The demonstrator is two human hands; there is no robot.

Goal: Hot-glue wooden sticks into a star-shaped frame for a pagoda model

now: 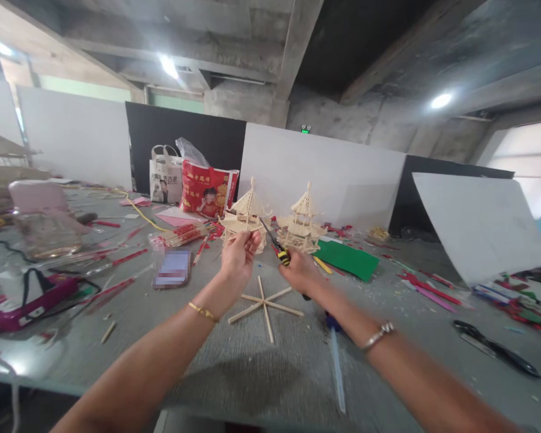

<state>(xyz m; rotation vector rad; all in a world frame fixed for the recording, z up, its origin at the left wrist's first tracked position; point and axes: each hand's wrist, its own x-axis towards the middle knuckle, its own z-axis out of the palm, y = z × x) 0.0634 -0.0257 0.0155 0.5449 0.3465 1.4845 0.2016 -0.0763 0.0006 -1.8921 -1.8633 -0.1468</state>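
My right hand is closed around the black and yellow handle of a pair of scissors, with the dark blades pointing up and to the left. Close to the blade tips, my left hand is closed in a pinch; whatever its fingertips hold is too small to make out. Below both hands, a six-armed star of wooden sticks lies flat on the grey table. Behind the hands stand two pale wooden pagoda models, a left pagoda partly covered by my left hand and a right pagoda.
A translucent glue stick juts from a dark blue tool under my right forearm. Green sheet and black utility knife lie right. A phone, purple box and glass jar sit left. Red bag stands behind.
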